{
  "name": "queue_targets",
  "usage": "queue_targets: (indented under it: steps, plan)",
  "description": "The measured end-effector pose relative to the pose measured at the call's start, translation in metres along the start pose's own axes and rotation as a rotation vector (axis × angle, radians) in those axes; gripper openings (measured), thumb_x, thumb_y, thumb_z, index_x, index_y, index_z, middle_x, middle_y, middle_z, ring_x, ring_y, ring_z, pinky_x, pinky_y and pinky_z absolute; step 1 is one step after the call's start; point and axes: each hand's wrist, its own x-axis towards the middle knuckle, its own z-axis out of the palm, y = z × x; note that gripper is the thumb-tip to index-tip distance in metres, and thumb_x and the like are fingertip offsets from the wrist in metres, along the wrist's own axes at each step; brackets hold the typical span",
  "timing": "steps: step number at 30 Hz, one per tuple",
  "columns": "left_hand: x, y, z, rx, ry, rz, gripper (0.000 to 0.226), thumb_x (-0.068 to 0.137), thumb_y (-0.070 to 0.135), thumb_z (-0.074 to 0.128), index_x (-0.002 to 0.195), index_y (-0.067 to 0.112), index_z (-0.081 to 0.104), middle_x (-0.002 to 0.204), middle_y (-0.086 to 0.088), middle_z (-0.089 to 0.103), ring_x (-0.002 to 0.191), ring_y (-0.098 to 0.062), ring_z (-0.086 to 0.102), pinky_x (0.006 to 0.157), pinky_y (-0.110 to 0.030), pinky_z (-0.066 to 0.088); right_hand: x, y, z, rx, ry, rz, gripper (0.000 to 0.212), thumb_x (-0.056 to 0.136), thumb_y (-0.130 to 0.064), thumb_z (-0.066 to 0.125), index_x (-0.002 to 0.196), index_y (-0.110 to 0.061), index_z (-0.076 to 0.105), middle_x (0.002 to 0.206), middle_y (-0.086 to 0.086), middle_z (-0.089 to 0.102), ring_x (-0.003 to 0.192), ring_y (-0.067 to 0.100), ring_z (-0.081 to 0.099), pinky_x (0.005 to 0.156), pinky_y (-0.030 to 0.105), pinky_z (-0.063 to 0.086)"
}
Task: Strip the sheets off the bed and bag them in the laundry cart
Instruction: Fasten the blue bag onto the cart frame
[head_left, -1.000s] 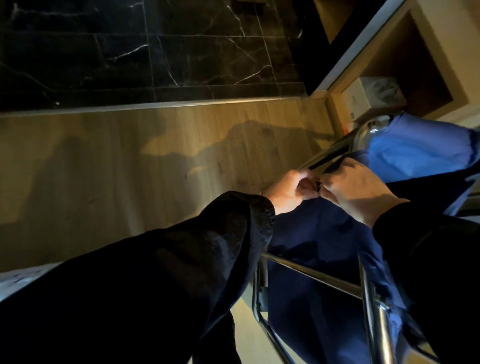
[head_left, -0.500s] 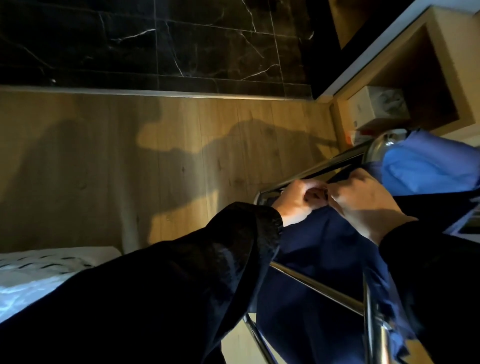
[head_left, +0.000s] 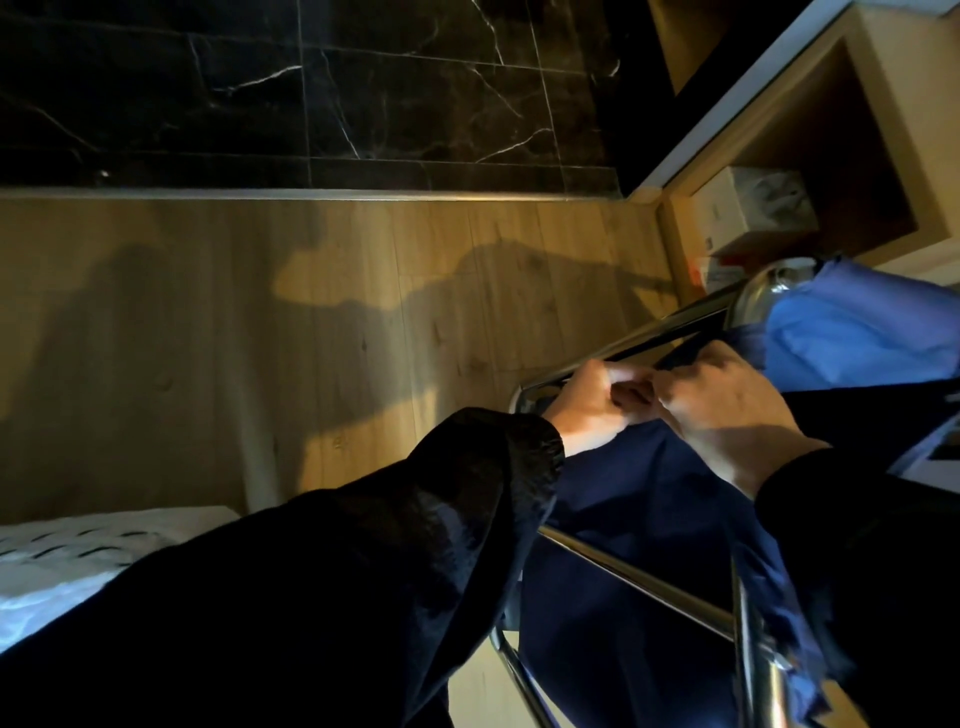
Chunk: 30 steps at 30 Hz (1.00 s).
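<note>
Hands meet at the top edge of the laundry cart (head_left: 763, 291). The left hand (head_left: 587, 410) and the right hand (head_left: 727, 415) are both curled tight, fingertips pinched on the upper hem of the navy bag (head_left: 623, 519), just beneath the chrome rail (head_left: 675, 325). Some small thing may sit between the fingertips, a tie or fastener perhaps, but it is too shadowed to tell.

The grip looks chosen for fine work: thumbs and forefingers are nose to nose and the knuckles almost touch, so each hand can brace the cloth against the other's pull. My reading is that the bag's edge is being fixed to the frame, or freed from it, so that its mouth hangs ready for loading. The navy cloth drops slack below the hands and drapes past a lower crossbar (head_left: 639, 579). A lighter blue cloth (head_left: 857, 332) lies over the far corner of the cart.

White bedding (head_left: 78, 561) with short dark dashes shows at the lower left, on what appears to be the bed. It is well apart from the cart, across a strip of wooden floor (head_left: 260, 338). Whether any sheet is already inside the bag cannot be seen. Beyond the floor rises a black marble wall (head_left: 363, 93), and at the upper right a wooden cubby (head_left: 904, 104) holds a white box (head_left: 753, 208).
</note>
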Motion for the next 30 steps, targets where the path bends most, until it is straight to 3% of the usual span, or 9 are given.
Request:
queue_targets:
  steps: [4, 7, 9, 12, 14, 20, 24, 27, 30]
  plan:
    - [0.003, -0.005, 0.001, -0.072, 0.018, -0.054, 0.039, 0.079, -0.016, 0.065, 0.117, -0.01, 0.06, 0.101, -0.017, 0.067, 0.064, 0.016, 0.057, 0.07, -0.004, 0.046, -0.002, 0.002, 0.0, -0.023, -0.076, -0.03, 0.028, 0.043, -0.006, 0.09, 0.051, -0.01, 0.063, 0.04, 0.005, 0.052, 0.037, 0.027, 0.048, 0.058, 0.034, 0.038]
    - [0.008, -0.013, 0.002, -0.074, 0.016, -0.045, 0.041, 0.076, -0.017, 0.068, 0.116, -0.009, 0.061, 0.084, 0.005, 0.065, 0.067, 0.015, 0.058, 0.072, -0.006, 0.047, -0.001, 0.004, 0.003, -0.066, -0.08, -0.056, 0.024, 0.047, -0.013, 0.09, 0.057, -0.011, 0.069, 0.041, 0.003, 0.053, 0.037, 0.025, 0.048, 0.064, 0.032, 0.028]
    - [0.01, -0.015, 0.004, -0.075, 0.017, -0.003, 0.042, 0.072, -0.02, 0.069, 0.113, -0.015, 0.06, 0.079, 0.011, 0.064, 0.065, 0.014, 0.057, 0.07, -0.007, 0.047, 0.0, 0.004, 0.003, -0.022, -0.064, -0.083, 0.026, 0.04, -0.006, 0.088, 0.051, -0.007, 0.065, 0.04, 0.005, 0.052, 0.036, 0.025, 0.049, 0.058, 0.034, 0.039]
    - [0.014, -0.015, 0.006, -0.025, 0.025, 0.062, 0.04, 0.07, -0.02, 0.071, 0.109, -0.018, 0.061, 0.084, -0.001, 0.063, 0.065, 0.016, 0.055, 0.07, -0.006, 0.046, 0.003, 0.004, -0.002, 0.027, -0.04, -0.126, 0.021, 0.039, 0.002, 0.08, 0.048, -0.005, 0.062, 0.04, 0.007, 0.052, 0.035, 0.026, 0.051, 0.054, 0.031, 0.044]
    - [0.013, -0.013, 0.004, 0.038, 0.012, 0.095, 0.034, 0.073, -0.012, 0.074, 0.105, -0.013, 0.065, 0.089, -0.009, 0.065, 0.067, 0.018, 0.054, 0.07, -0.006, 0.044, 0.003, 0.005, -0.002, 0.024, -0.041, -0.128, 0.015, 0.043, 0.003, 0.076, 0.049, -0.004, 0.064, 0.041, 0.006, 0.053, 0.036, 0.026, 0.051, 0.061, 0.035, 0.032]
    - [0.009, -0.009, 0.003, 0.158, -0.003, 0.15, 0.024, 0.079, -0.003, 0.073, 0.103, -0.006, 0.069, 0.084, -0.01, 0.068, 0.062, 0.022, 0.046, 0.063, -0.004, 0.036, 0.004, 0.007, -0.003, 0.068, -0.108, -0.085, 0.038, 0.034, -0.003, 0.094, 0.045, -0.009, 0.059, 0.041, 0.005, 0.052, 0.038, 0.026, 0.052, 0.06, 0.034, 0.021]
    - [0.009, -0.01, 0.006, 0.11, -0.032, 0.066, 0.028, 0.082, -0.013, 0.062, 0.11, -0.012, 0.062, 0.084, -0.007, 0.062, 0.062, 0.013, 0.049, 0.06, -0.009, 0.037, 0.001, 0.009, -0.003, 0.019, -0.051, -0.073, 0.024, 0.056, -0.009, 0.08, 0.046, -0.014, 0.059, 0.042, 0.003, 0.05, 0.045, 0.025, 0.053, 0.062, 0.036, 0.021]
    - [0.016, -0.008, 0.004, 0.182, -0.103, 0.013, 0.032, 0.084, -0.016, 0.057, 0.115, -0.014, 0.057, 0.082, 0.007, 0.056, 0.067, 0.014, 0.053, 0.067, -0.007, 0.042, 0.001, 0.01, -0.001, -0.039, -0.106, -0.056, 0.022, 0.053, -0.01, 0.078, 0.046, -0.017, 0.058, 0.047, 0.003, 0.049, 0.058, 0.026, 0.052, 0.065, 0.038, 0.023]
    - [0.013, -0.004, 0.012, 0.108, -0.103, 0.018, 0.04, 0.08, -0.026, 0.043, 0.116, -0.011, 0.053, 0.094, -0.019, 0.059, 0.083, -0.013, 0.054, 0.068, -0.012, 0.042, 0.002, 0.006, -0.004, -0.041, -0.136, -0.041, 0.028, 0.039, -0.012, 0.088, 0.047, -0.013, 0.061, 0.049, 0.008, 0.051, 0.058, 0.028, 0.053, 0.065, 0.04, 0.026]
